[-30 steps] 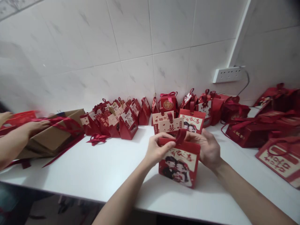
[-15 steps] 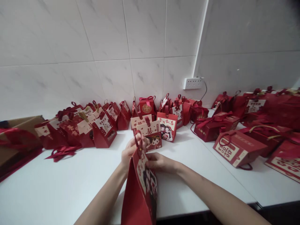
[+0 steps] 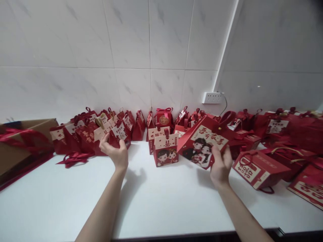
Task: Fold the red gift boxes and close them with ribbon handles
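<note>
My right hand (image 3: 220, 164) grips a red gift box (image 3: 202, 143) by its lower right side, raised above the white table and tilted. A cartoon couple and writing decorate its pale front panel, and a dark red ribbon loop (image 3: 227, 117) sticks up from its top. My left hand (image 3: 114, 151) is empty, held up with fingers curled and thumb apart, in front of the red boxes at left. Between my hands a small red and cream box (image 3: 166, 151) with two cartoon faces stands upright on the table.
Several red gift boxes (image 3: 85, 134) line the wall at left, and more (image 3: 262, 166) crowd the right side. A loose red ribbon (image 3: 74, 158) lies at left, beside a brown cardboard box (image 3: 45, 126). A white power strip (image 3: 212, 97) is on the tiled wall.
The red gift box has gone from between both hands to my right hand alone, moving right and turning its front towards me. My left hand has let go and moved left.
</note>
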Available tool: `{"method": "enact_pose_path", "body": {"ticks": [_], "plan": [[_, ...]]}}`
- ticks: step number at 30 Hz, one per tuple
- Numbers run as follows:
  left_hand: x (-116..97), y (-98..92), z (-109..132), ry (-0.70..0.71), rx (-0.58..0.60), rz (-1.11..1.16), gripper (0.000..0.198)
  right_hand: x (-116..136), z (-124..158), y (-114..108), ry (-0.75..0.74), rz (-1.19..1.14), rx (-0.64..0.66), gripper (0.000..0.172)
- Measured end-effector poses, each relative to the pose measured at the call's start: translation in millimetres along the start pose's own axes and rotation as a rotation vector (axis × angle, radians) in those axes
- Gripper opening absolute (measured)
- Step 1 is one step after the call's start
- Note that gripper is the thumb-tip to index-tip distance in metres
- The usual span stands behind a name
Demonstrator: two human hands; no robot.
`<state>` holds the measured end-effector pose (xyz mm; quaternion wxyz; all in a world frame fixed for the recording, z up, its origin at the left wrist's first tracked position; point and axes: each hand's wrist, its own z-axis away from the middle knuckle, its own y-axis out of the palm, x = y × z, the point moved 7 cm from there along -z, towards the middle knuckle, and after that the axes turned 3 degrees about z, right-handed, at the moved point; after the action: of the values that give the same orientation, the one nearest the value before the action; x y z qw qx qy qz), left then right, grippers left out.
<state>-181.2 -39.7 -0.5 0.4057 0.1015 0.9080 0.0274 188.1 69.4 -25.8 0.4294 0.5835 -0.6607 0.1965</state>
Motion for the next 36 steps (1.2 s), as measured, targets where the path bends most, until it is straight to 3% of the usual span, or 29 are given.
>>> {"method": "enact_pose_path", "body": {"ticks": [2,5,7,12,16,19,22,26,28,32,33,34,36], "plan": [[18.7,2.6,-4.5,-0.119,0.038,-0.146,0.063,-11.4,-7.2,-8.7,-0.013,0.225,-0.032,0.035],[40.5,8.7,-3.6,-0.281,0.121,-0.251,0.077,-32.6,-7.4,1.2,0.025,0.464,0.125,0.034],[46.1,11.8,-3.0,-0.302,0.156,-0.258,0.080,-43.0,-1.3,9.6,0.039,0.509,0.201,0.032],[54.3,12.4,-4.0,-0.318,0.174,-0.236,0.054,-53.2,10.9,19.4,0.010,0.580,0.251,0.034],[56.4,7.3,-8.3,-0.342,0.079,-0.176,0.037,-52.8,9.4,19.5,-0.026,0.618,0.239,0.044],[43.4,-0.6,-16.8,-0.312,-0.034,-0.092,0.037,-40.2,6.3,15.4,-0.130,0.639,0.157,0.058],[14.8,-18.1,-16.8,-0.239,-0.117,0.028,0.038,-21.6,6.1,7.8,-0.253,0.568,0.049,0.050],[-29.7,-60.0,28.0,-0.122,-0.162,0.316,0.039,-8.3,10.0,2.5,-0.286,0.355,0.039,0.038],[-42.4,-66.8,63.0,-0.164,0.040,0.391,0.038,-1.7,14.2,3.6,-0.309,0.263,0.070,0.033],[-54.2,-44.5,133.3,-0.352,0.779,0.440,0.031,13.7,26.7,9.9,-0.310,0.133,0.153,0.021],[-53.5,-39.8,145.8,-0.420,0.917,0.443,0.030,17.6,31.1,13.3,-0.294,0.112,0.199,0.021],[-52.2,-36.9,153.7,-0.481,1.003,0.449,0.031,21.6,36.3,17.3,-0.274,0.093,0.256,0.022],[-49.9,-34.2,157.2,-0.551,1.047,0.475,0.033,31.4,48.7,25.4,-0.250,0.067,0.378,0.024]]}}
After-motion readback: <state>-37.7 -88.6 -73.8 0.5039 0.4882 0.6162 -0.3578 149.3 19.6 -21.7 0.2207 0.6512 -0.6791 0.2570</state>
